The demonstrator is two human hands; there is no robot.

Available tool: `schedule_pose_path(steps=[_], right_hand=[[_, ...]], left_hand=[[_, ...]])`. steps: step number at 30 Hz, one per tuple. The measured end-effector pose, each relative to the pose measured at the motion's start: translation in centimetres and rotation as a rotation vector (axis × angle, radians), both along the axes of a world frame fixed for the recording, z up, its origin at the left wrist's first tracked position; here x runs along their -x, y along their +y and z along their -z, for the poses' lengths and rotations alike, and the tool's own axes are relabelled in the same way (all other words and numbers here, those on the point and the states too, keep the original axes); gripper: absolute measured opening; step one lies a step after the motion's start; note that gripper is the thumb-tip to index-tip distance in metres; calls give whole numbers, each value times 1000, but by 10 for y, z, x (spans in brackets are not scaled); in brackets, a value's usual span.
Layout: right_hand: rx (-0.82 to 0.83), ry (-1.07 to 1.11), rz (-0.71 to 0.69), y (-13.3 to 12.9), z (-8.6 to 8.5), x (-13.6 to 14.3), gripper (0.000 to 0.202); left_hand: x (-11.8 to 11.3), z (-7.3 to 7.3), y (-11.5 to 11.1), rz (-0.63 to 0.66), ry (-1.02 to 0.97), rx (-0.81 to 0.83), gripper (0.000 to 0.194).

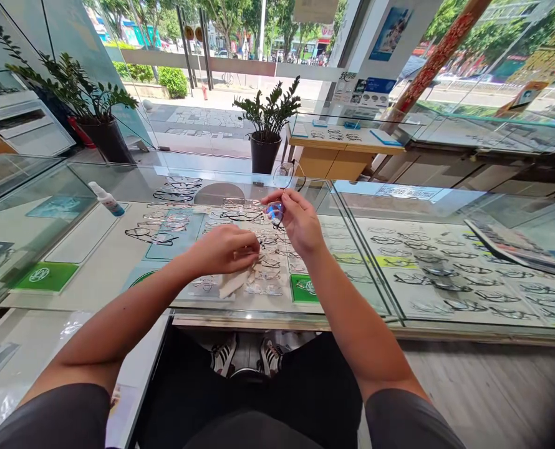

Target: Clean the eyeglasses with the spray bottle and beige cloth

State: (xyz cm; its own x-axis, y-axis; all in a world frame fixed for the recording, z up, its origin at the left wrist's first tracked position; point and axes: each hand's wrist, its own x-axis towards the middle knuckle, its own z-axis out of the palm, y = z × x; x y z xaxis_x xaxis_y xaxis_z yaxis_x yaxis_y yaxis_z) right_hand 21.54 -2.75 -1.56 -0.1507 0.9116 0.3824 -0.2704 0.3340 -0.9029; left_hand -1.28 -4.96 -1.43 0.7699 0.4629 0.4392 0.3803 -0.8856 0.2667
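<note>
1. Holding a pair of eyeglasses point(284, 187) upright above the glass worktop point(118, 249), the right hand point(299, 221) pinches the frame near one lens, its grip pressed together at thumb and fingertips.
2. The left hand point(226, 249) rests lower on the glass, its grip curled onto a pale cleaning cloth point(237, 280) that lies flat beneath it.
3. A small spray bottle point(106, 199) lies well apart to the left, untouched.
4. Rows of display frames point(174, 218) fill the case under the glass.
5. By my reading, the step in hand is lens wiping: glasses raised, cloth not yet on them.
6. The next move calls for bringing cloth and lens together, with the right-hand pinch kept on the rim, off the lens face, and light pressure so the thin frame does not twist.
</note>
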Motion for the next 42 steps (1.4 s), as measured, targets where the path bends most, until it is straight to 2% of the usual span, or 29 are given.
schedule_pose_path(steps=[5,8,17,22,27,29,31,34,37,42], right_hand=[[5,-13,9,-1,1,1,29],[3,-29,4,-2,0,2,31],[8,-35,-2,-5,-2,3,28],[8,-43,-12,-5,-1,3,27],[-3,-47,-19,-3,2,2,25],[-4,-49,-20,-3,3,2,26],[-4,-37,-30,-2,3,2,26],[2,-37,-44,-3,3,2,25],[-8,-50,-37,-4,2,2,26],[-15,-80,-14,-4,2,2,31]], left_hand=[[-9,25,10,-96,288,-75,23],[-10,30,11,-122,363,-92,25],[-16,26,4,-122,439,-77,18],[-11,23,5,-135,447,63,10],[0,8,6,-62,415,226,18],[5,2,9,-129,392,246,22],[7,-2,13,-282,405,227,24],[7,-2,17,-427,510,226,31],[2,1,18,-431,576,258,28],[0,4,16,-391,571,266,23]])
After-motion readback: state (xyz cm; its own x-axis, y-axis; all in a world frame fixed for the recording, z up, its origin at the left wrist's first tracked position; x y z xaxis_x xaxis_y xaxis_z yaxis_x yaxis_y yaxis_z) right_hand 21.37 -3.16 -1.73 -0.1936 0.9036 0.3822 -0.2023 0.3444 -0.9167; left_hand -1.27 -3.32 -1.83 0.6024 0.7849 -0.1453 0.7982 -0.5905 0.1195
